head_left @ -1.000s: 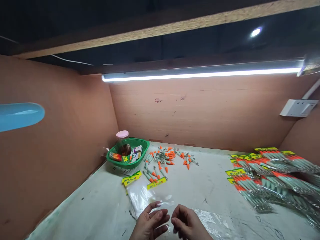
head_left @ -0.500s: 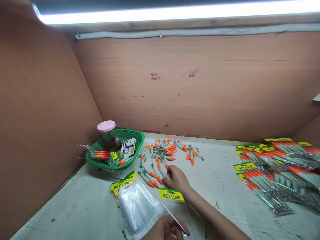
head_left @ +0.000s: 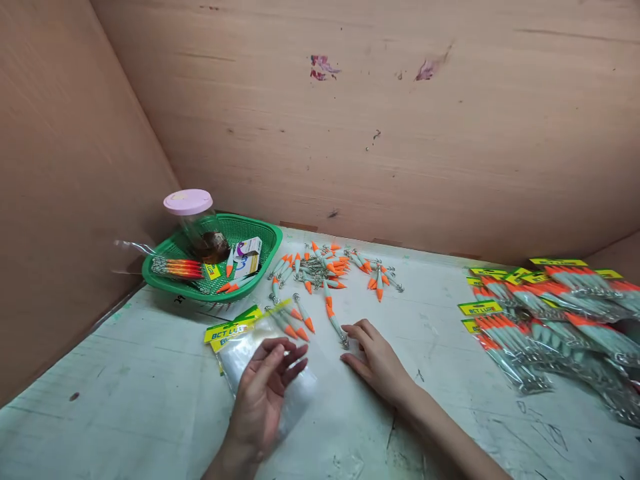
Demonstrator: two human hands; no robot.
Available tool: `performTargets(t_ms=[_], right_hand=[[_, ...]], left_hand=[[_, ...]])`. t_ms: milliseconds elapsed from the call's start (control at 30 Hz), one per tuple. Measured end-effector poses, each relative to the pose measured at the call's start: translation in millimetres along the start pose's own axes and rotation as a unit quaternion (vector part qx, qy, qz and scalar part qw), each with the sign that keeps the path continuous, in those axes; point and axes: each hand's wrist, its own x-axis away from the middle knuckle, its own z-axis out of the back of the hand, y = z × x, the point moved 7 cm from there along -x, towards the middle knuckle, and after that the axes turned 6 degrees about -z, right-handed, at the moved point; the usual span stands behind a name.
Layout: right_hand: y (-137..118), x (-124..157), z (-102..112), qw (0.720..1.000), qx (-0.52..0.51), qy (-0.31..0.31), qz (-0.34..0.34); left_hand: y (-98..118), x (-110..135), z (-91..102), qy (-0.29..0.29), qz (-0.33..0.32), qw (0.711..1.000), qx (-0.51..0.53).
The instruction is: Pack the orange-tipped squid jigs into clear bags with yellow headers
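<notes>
My left hand [head_left: 265, 387] has its thumb and forefinger pinched, the other fingers loosely curled, and appears to hold a clear plastic bag [head_left: 303, 393] with a yellow header. That bag is tilted over a pile of flat bags topped by yellow BCT LURE cards [head_left: 233, 328]. My right hand [head_left: 376, 360] rests low over the table, thumb and forefinger apart on either side of the hooked end of a pale green and orange squid jig [head_left: 334, 320]. Whether it touches the hooks I cannot tell. Several similar jigs [head_left: 325, 263] lie loose beyond both hands.
A green basket [head_left: 273, 250] at the left holds a pink-lidded jar [head_left: 189, 202], a small box and packed red-orange lures [head_left: 183, 269]. Filled lure bags [head_left: 525, 333] are heaped at the right. Wooden panels [head_left: 380, 147] enclose the table [head_left: 150, 400] behind and at the left.
My left hand has risen and moved left, and the yellow-headed bag has shifted left with it. My right hand has drawn slightly right, away from the front jigs. The camera view has tilted down.
</notes>
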Motion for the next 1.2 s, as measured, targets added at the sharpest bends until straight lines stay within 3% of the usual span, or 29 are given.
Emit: performTargets(t_ms=[167,300,367,433,500,700,867,1033,1200], right_hand=[[-8,4,5,0.996,-0.050,0.013,0.077],[-39,38,45,0.983,-0.138,0.033,0.121],[-60,59,62,0.970,-0.192,-0.004,0.150],[-79,74,61,0.964,-0.192,-0.078,0.168],[-89,80,53,0.968,-0.144,-0.097,0.184],[-92,74,32,0.975,-0.014,0.036,0.219],[-97,79,28,0.970,-0.030,0.103,0.217],[-94,79,24,0.967,-0.117,0.149,0.171],[-105,82,29,0.963,-0.072,0.159,0.206]], left_hand=[[11,-12,14.3,0.071,-0.045,0.997,0.003],[0,-9,15.7,0.081,-0.014,0.997,0.004],[-4,-7,13.1,0.075,-0.004,0.997,0.001],[-7,-5,10.1,0.065,0.006,0.998,-0.003],[-13,-2,7.1,0.051,0.030,0.998,-0.003],[-35,14,-6.0,-0.040,0.117,0.992,-0.010],[-42,29,-22.8,-0.127,0.151,0.980,0.028],[-49,37,-30.3,-0.151,0.180,0.968,0.090],[-55,37,-23.7,-0.104,0.184,0.969,0.128]])
